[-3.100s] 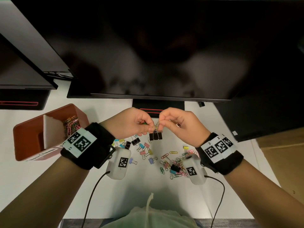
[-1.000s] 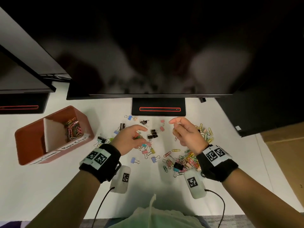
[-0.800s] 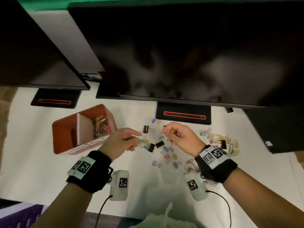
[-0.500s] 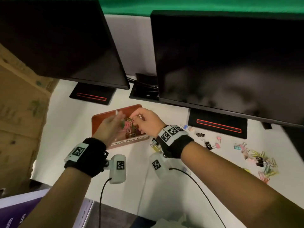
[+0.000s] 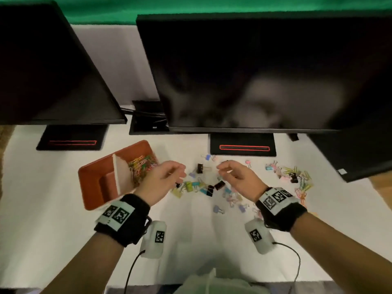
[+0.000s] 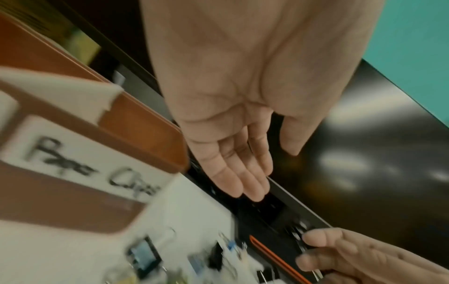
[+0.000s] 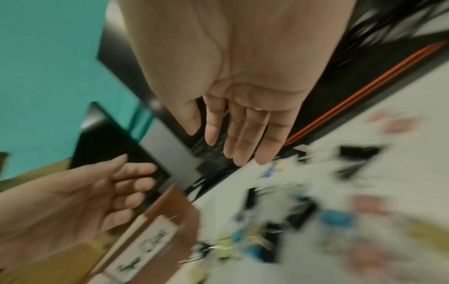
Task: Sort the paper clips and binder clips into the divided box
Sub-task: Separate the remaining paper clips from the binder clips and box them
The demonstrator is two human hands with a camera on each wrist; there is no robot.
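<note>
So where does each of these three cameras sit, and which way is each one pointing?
Head: on the person's head, looking down at the table; both forearms, left hand and right hand show.
Left wrist: under the left wrist, looking along the open palm; the other hand's fingers show at the lower right.
Right wrist: likewise along the right palm.
Shared: all three catch the brown divided box and the scattered clips.

The white table carries a brown divided box, scattered binder clips, and two monitor bases.
</note>
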